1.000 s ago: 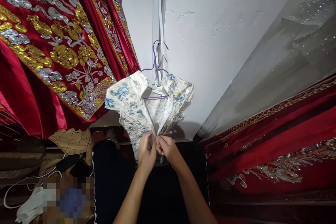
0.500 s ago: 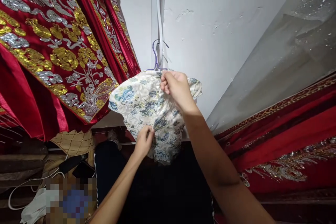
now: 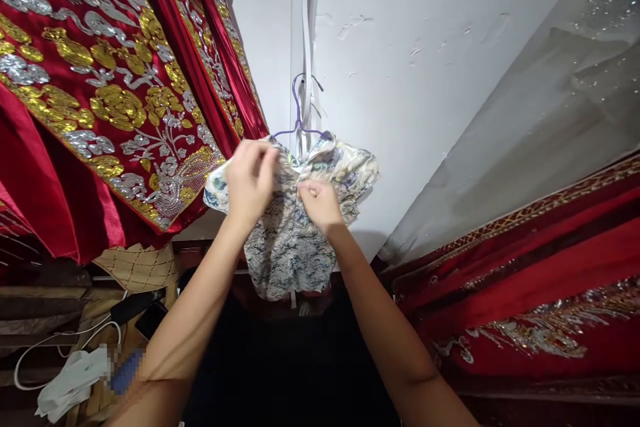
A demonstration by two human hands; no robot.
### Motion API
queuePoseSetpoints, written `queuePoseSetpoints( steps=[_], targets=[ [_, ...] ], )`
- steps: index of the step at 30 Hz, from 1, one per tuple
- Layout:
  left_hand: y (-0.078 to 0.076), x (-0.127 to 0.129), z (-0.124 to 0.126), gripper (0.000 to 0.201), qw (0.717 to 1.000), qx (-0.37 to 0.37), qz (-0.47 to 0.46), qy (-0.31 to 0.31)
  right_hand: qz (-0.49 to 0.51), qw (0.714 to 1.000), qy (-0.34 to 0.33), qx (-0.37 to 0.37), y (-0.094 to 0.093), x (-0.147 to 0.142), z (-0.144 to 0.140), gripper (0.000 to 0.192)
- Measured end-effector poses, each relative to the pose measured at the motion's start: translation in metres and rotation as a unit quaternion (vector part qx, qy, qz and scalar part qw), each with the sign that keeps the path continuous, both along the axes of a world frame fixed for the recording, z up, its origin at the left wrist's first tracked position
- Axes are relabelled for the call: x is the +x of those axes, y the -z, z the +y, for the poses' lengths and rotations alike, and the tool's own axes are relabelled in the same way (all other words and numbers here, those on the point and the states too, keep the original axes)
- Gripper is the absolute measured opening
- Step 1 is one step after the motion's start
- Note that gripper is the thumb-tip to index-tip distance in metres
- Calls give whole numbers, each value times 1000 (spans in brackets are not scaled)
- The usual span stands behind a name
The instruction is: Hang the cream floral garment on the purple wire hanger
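Since half a second ago the left hand [image 3: 250, 177] has risen from the hem to the collar, and the right hand [image 3: 320, 203] has dropped slightly, so both now meet at the neckline of the floral garment [image 3: 290, 247]. In the head view, the left hand is closed in a pinch on the cloth at the left shoulder, and the right hand is curled shut on the fabric just beside it at the front opening. The garment hangs from a purple hanger [image 3: 299, 113] directly above the hands, on the white wall [image 3: 400, 80]; its body drapes below and between the wrists. It looks light, soft and somewhat slippery, like satin brocade, so the collar edge and shoulder seams seem the firmest places to take hold. Red embroidered robes [image 3: 100, 93] hang left of the left hand, and a white cable [image 3: 60, 347] lies below it.
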State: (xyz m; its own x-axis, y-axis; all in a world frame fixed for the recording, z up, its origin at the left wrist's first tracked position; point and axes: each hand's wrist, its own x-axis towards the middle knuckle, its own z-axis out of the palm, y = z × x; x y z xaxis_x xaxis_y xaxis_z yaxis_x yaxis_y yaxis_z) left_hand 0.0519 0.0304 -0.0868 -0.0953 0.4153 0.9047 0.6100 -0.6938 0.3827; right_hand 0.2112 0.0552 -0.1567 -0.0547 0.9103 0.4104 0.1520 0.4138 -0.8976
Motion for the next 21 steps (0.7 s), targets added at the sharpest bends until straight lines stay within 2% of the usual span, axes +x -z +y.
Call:
queuePoseSetpoints(
  steps=[2, 4, 5, 7, 9, 10, 11, 13, 15, 16, 18, 21],
  targets=[
    [5, -21, -2, 18, 989, 36, -139, -29, -16, 999, -5, -45, 31, 3, -7, 36],
    [17, -46, -2, 18, 949, 27, -315, 12, -11, 997, -16, -75, 55, 5, -24, 38],
    [27, -57, -3, 18, 911, -6, -408, 58, -5, 996, -26, -86, 64, 6, -35, 39],
    [55, -72, -7, 19, 800, -117, -567, 156, 17, 992, -52, -111, 75, 6, -59, 39],
    [94, -72, -15, 24, 694, -220, -653, 207, 66, 987, -52, -140, 80, 5, -80, 38],
    [114, -67, -20, 26, 665, -252, -671, 209, 100, 981, -41, -159, 81, 4, -88, 38],
    [133, -60, -26, 27, 648, -278, -677, 211, 136, 973, -32, -185, 82, 5, -95, 36],
    [161, -42, -36, 24, 631, -320, -680, 195, 181, 955, -26, -233, 82, 8, -104, 33],
    [172, -25, -43, 18, 638, -328, -673, 179, 174, 949, -43, -260, 82, 18, -108, 33],
    [170, -18, -46, 14, 655, -315, -663, 179, 155, 950, -55, -266, 82, 23, -109, 34],
    [155, -5, -52, 15, 704, -280, -617, 214, 111, 958, -53, -258, 81, 34, -110, 39],
    [126, 16, -67, 25, 765, -258, -513, 292, 77, 978, 18, -192, 75, 40, -108, 41]
  ],
)
